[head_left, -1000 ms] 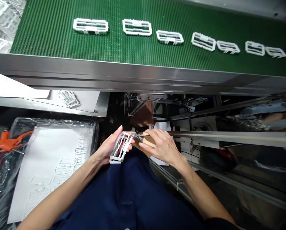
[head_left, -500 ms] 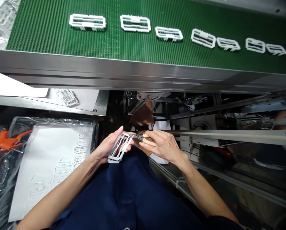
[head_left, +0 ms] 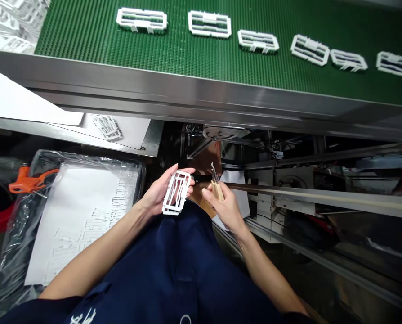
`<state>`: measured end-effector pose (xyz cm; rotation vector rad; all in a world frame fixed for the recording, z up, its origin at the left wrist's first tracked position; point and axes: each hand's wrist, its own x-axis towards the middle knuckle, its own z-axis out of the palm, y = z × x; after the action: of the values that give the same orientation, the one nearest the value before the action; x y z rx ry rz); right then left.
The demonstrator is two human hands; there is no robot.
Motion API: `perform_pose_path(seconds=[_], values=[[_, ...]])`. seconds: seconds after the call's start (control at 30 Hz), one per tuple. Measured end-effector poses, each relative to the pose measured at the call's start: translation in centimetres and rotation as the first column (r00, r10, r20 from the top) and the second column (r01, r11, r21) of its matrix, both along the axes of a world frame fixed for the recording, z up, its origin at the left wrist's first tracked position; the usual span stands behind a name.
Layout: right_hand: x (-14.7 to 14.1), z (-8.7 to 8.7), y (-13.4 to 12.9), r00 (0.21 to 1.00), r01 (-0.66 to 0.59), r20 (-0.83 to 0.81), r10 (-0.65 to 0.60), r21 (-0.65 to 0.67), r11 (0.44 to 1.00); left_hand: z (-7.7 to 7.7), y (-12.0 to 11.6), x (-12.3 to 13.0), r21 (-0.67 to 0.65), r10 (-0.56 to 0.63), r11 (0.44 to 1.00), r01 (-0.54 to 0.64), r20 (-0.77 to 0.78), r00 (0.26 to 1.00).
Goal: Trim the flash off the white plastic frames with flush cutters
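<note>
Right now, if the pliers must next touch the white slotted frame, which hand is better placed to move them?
The right hand, probably: it grips the tan-handled pliers, apart from but near the white slotted frame, which occupies the left hand.

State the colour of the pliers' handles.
The handles in the right hand are pale tan, best seen in the head view, the only one.

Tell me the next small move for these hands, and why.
I'd probably turn the white frame slightly in the left hand to check its edges. That hand holds it in plain view, while the pliers in the right hand stand apart from it, tips pointing forward, so they shouldn't obstruct a turn.
</note>
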<state>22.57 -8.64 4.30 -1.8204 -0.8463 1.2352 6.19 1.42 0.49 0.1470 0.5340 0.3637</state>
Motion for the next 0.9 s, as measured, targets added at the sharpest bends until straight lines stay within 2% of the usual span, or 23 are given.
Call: perform_pose_path(seconds=[0.13,0.47,0.9], values=[[-1.5,-1.1,-0.4,0.984,0.033,-0.174,-0.034,-0.003,0.999,-0.4,0.4,0.1,-0.022,0.020,1.000,-0.020,0.003,1.000],[-3.2,-1.5,-0.3,0.953,0.071,-0.300,-0.049,0.065,0.995,-0.1,0.6,0.7,-0.096,0.050,0.994,-0.047,0.035,0.998],[-4.1,-1.3,0.3,0.942,0.113,-0.323,-0.087,0.064,0.992,-0.3,0.6,0.8,-0.107,0.077,0.992,-0.069,0.072,0.994]])
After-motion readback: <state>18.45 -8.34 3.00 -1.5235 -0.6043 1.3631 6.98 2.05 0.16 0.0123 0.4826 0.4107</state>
